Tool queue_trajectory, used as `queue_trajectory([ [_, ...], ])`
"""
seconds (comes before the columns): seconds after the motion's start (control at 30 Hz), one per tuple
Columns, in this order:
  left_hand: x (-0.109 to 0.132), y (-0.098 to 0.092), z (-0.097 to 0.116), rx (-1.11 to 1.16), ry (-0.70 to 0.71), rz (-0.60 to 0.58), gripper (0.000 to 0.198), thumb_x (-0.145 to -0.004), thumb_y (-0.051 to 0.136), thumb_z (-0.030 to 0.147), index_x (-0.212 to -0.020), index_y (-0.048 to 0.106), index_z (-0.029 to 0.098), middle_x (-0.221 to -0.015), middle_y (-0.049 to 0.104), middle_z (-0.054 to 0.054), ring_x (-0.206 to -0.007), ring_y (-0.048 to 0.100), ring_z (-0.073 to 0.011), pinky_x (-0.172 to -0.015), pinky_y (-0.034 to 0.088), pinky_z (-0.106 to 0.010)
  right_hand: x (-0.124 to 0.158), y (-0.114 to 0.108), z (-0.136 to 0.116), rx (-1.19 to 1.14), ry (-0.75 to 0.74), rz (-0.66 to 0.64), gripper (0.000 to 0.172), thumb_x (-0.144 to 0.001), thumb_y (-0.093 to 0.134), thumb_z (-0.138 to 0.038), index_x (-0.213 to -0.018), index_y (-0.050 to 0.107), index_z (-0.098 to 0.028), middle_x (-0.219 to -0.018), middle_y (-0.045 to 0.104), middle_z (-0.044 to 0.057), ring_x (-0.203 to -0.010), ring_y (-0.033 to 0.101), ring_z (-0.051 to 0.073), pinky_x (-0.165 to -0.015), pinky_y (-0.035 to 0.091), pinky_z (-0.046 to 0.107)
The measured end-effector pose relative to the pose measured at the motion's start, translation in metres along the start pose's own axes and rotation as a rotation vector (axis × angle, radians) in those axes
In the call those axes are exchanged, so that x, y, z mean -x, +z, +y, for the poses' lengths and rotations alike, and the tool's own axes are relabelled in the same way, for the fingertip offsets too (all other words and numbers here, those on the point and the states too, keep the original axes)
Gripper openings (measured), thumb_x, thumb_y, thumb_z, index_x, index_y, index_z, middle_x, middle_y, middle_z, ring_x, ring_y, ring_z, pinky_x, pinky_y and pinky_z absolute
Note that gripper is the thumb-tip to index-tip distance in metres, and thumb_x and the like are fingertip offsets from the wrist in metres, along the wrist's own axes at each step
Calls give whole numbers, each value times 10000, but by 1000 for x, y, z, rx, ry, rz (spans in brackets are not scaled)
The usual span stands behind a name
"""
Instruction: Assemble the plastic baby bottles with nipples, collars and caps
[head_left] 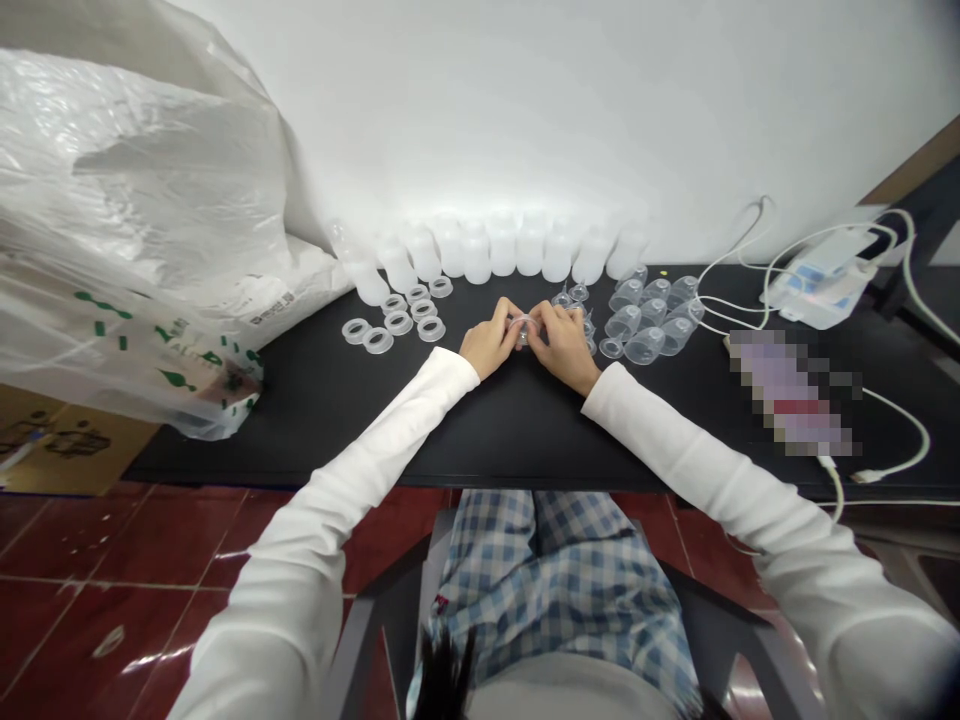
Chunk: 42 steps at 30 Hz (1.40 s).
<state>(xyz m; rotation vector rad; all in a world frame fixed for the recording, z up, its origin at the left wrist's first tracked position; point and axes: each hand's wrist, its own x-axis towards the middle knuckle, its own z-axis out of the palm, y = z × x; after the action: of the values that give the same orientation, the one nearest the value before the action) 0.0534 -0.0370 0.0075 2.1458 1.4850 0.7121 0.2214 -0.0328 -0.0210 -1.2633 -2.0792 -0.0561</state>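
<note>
My left hand (491, 342) and my right hand (564, 343) meet over the middle of the black table (517, 425), fingers curled. Together they pinch a small clear plastic piece (523, 326), mostly hidden by the fingers. To the left lie several translucent rings (396, 324). To the right lie several clear plastic caps (649, 315) on their sides, with small clear nipples (574, 294) just behind my right hand. A row of white bottles (495, 250) stands along the wall at the back.
A large clear plastic bag (120, 230) bulges over the table's left end. At the right lie a blurred-out flat object (787, 390), white cables (885, 450) and a white device (821, 280). Below the front edge are my checked lap and red floor tiles (112, 590).
</note>
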Motion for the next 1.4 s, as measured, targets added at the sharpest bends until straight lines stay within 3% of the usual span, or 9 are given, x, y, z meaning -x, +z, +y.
queue_trajectory([
  [0.23,0,3,-4,-66,52,-4,221,-1035,428,371,-1182,515,230,-978,778,-45,-915,763,-247,-790,518,-322,0,-2,4,-143,-18,-24,97,-1008,462,-270,-937,507,-221,-850,666,25,-771,583,201,-850,355,382],
  [0.53,-6,10,-23,123,244,14,235,-983,460,324,-1192,459,216,-839,689,-6,-673,659,-171,-689,481,-290,-1,-9,3,-29,-35,-4,90,-954,521,-250,-876,482,-228,-769,611,18,-755,556,215,-819,348,375],
  [0.97,-5,12,-17,67,273,83,156,-954,489,245,-1105,520,221,-764,663,7,-658,661,-174,-695,476,-277,-3,-7,4,-266,-39,44,239,-894,535,-217,-780,330,-257,-636,447,-40,-597,441,164,-657,367,323],
  [1.13,-7,15,-23,215,282,100,153,-965,519,308,-1092,473,234,-684,581,52,-568,578,-144,-633,444,-269,0,-8,-1,-374,-10,44,206,-976,525,-371,-851,402,-263,-686,518,-26,-593,482,168,-632,423,334],
  [1.27,-10,18,-27,375,249,140,307,-961,570,426,-1132,402,234,-743,573,61,-552,537,-107,-611,441,-251,0,-5,0,-419,18,97,331,-1014,468,-582,-955,472,-257,-769,591,3,-603,496,169,-636,462,353],
  [1.4,-9,16,-24,346,174,41,296,-994,524,508,-1039,438,228,-750,620,33,-591,595,-123,-634,455,-260,0,-4,3,-470,84,143,392,-1010,451,-641,-1047,469,-251,-790,614,-6,-567,478,148,-604,454,333],
])
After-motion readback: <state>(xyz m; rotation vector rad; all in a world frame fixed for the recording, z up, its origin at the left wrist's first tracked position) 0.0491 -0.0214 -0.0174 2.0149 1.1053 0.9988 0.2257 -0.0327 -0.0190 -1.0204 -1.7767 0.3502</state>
